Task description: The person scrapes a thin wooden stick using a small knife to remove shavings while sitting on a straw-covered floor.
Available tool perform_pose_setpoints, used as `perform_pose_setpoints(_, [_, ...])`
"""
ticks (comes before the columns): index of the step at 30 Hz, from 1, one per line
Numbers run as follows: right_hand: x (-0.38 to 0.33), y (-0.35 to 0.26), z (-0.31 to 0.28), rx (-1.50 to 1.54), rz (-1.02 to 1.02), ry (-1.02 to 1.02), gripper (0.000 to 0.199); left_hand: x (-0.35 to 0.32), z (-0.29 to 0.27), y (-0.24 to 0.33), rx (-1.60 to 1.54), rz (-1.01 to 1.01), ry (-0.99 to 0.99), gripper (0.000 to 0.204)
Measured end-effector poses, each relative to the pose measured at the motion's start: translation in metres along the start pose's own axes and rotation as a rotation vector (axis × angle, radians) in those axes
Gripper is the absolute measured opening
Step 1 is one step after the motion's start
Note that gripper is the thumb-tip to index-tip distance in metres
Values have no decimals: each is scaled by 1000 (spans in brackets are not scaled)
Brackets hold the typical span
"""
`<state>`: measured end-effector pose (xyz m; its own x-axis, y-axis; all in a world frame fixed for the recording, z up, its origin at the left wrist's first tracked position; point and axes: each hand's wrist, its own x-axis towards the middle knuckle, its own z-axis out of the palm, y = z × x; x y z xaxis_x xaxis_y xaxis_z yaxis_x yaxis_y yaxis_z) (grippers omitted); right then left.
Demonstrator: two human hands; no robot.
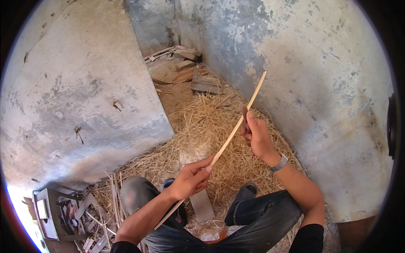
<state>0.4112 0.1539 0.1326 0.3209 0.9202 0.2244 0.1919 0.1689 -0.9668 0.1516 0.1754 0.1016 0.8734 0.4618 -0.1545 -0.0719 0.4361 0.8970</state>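
A long, thin, pale wooden strip slants from low left, over my lap, up to the far right. My left hand is closed around its lower half, the thumb lying along it. Farther up, my right hand is curled beside the strip's upper part, its thumb pointing up. A dark brown, narrow piece shows at those fingers, against the strip; whether it is a blade I cannot make out. A metal-banded watch circles my right wrist.
Straw-like shavings cover the floor around my bent legs. A flat block lies between my feet. Bricks and planks are piled in the far corner. An open box of scraps stands left. Worn walls rise on both sides.
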Motion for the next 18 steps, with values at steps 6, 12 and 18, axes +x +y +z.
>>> perform_pose_setpoints(6, [-5, 0, 3, -616, -236, 56, 49, 1, 3, -2, -77, -8, 33, 52])
perform_pose_setpoints(12, [-37, -1, 45, -603, -293, -129, 47, 4, -6, -3, -121, 54, 92, 51])
perform_pose_setpoints(18, [-45, -8, 51, -479, -184, -371, 53, -3, -9, 13, -329, -11, 71, 50])
